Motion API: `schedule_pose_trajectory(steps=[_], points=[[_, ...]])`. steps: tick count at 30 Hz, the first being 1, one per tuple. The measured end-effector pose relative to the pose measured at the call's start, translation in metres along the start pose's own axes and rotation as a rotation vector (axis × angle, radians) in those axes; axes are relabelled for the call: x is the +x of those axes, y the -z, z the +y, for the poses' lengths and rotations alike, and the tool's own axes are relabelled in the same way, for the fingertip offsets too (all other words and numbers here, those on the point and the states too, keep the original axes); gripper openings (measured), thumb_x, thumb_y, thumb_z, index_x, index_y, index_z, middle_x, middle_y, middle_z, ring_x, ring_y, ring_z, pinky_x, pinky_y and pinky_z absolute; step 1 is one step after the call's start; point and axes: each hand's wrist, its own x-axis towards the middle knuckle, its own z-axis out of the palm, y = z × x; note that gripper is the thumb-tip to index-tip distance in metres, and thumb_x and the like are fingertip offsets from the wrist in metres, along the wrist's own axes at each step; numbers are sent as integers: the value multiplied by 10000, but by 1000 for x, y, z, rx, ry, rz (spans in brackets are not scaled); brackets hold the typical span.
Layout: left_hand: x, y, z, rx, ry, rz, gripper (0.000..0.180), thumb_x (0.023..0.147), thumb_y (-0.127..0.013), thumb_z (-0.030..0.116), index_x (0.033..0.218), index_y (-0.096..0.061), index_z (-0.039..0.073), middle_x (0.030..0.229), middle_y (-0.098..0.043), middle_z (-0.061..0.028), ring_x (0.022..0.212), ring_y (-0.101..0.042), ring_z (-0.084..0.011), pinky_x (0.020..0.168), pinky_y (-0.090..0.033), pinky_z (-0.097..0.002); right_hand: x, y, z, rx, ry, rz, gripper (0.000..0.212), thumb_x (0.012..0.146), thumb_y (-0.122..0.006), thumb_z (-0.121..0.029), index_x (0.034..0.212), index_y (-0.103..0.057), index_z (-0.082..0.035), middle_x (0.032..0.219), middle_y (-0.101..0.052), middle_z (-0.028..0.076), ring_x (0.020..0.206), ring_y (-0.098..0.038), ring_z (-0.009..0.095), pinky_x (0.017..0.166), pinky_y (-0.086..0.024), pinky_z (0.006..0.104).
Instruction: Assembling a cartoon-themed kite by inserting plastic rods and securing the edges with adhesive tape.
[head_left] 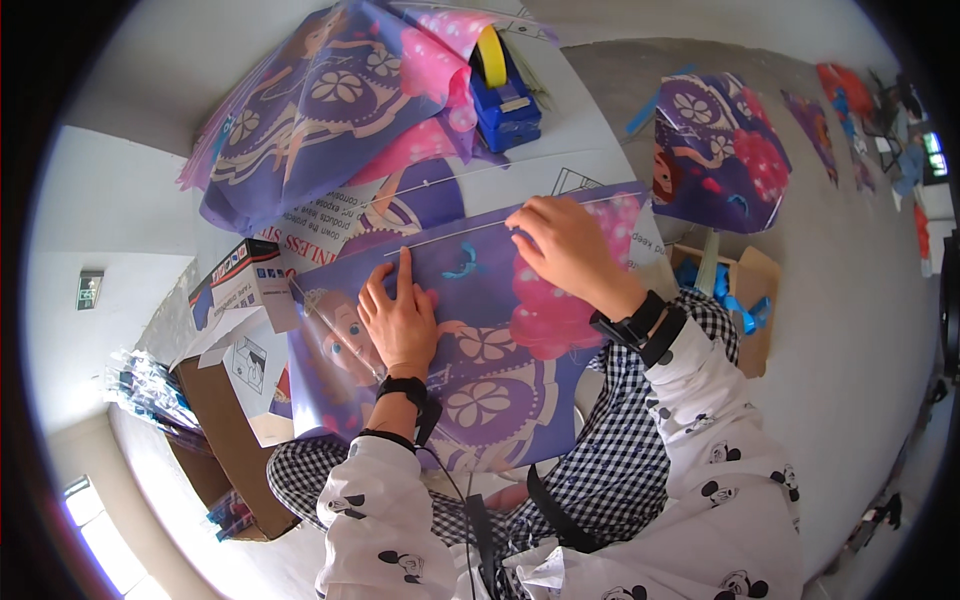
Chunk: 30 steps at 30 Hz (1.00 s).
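A purple printed plastic sheet [465,300] with a cartoon figure and pink blossoms lies across my lap and the table edge. Along its far edge runs a thin white rod [445,237]. My left hand [398,318] rests on the sheet with fingers apart, its index fingertip pressing beside the rod. Farther right, my right hand [568,248] has its fingers curled in a pinch at the rod on that same edge. Exactly how the fingertips meet the rod is partly hidden.
More printed sheets [330,100] are heaped at the far left of the table, beside a blue tape dispenser [508,118] with yellow tape. A printed carton [255,280] stands left. Another sheet [715,150] hangs right, above a cardboard box [755,300] with blue pieces.
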Motion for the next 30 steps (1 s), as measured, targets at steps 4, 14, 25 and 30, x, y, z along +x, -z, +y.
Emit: schedule_pose_trajectory(steps=[4, 14, 25, 30], points=[[1, -3, 3, -1, 0, 4, 475, 934, -520, 181, 1409, -530, 179, 1260, -485, -83, 1172, -452, -293, 1034, -347, -453, -20, 1, 0, 4, -52, -97, 143, 785, -697, -64, 855, -573, -67, 847, -603, 62, 737, -605, 270, 650, -474, 382], [2, -5, 3, 47, -29, 24, 488, 920, -532, 172, 1409, -528, 176, 1261, -487, -92, 1178, -453, -297, 1019, -363, -449, -35, -11, 19, 68, -221, -37, 205, 859, -638, -82, 1007, -502, -46, 906, -604, 122, 791, -618, 352, 651, -494, 434], [-1, -8, 0, 76, -27, 20, 503, 930, -520, 173, 1433, -497, 177, 1253, -483, -96, 1162, -450, -302, 1023, -356, -451, -30, -15, 19, 97, -248, -83, 282, 850, -623, -71, 1092, -500, 6, 984, -589, 153, 811, -628, 362, 670, -512, 444], [-1, -9, 3, 44, -27, 23, 500, 911, -544, 171, 1410, -520, 173, 1257, -485, -94, 1166, -453, -302, 1013, -362, -450, -32, -17, 23, 97, -213, -64, 380, 838, -617, -62, 1178, -495, 57, 1015, -595, 178, 818, -634, 369, 669, -523, 451]])
